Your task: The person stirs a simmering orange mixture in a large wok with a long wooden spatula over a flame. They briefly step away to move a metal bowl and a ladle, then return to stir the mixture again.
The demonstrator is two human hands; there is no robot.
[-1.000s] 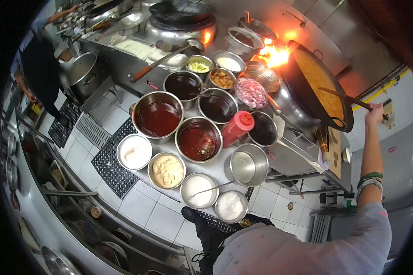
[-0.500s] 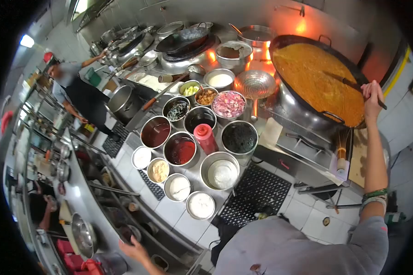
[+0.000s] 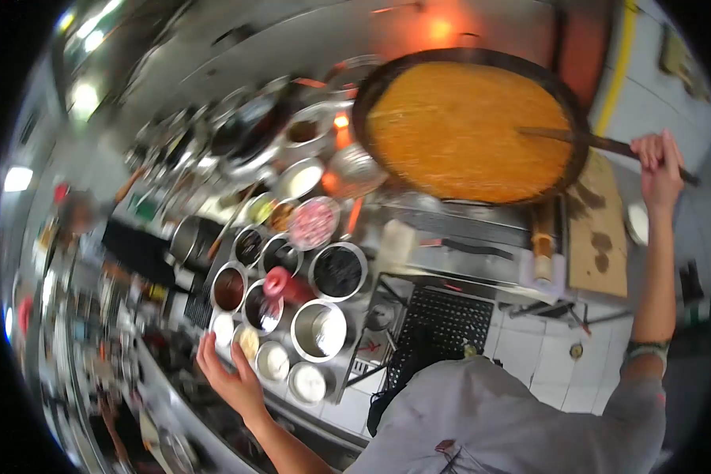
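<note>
My right hand (image 3: pixel 657 170) is closed round the dark handle of a long-handled cooking utensil (image 3: pixel 600 142). The utensil's far end dips into orange liquid (image 3: pixel 466 126), so its head is hidden. A large black wok (image 3: pixel 363 118) holds this liquid. At lower left, my left hand (image 3: pixel 233 383) is raised with fingers spread and nothing in it. Closest to it are a metal container of pale yellowish food (image 3: pixel 246 343) and a container of white contents (image 3: pixel 272 361). Whether the left hand touches either cannot be made out.
Several metal pots surround a red squeeze bottle (image 3: pixel 288 287); one holds pink chopped food (image 3: pixel 314 223). A perforated skimmer (image 3: pixel 355 170) lies beside the wok. A brush (image 3: pixel 543 245) and stained board (image 3: pixel 598 229) sit at the counter front. Another person (image 3: pixel 134 245) stands far left.
My view has swung, putting the wok nearer the middle. My left hand has come up beside the small containers. The right hand still grips the utensil, now held further out past the wok's rim.
</note>
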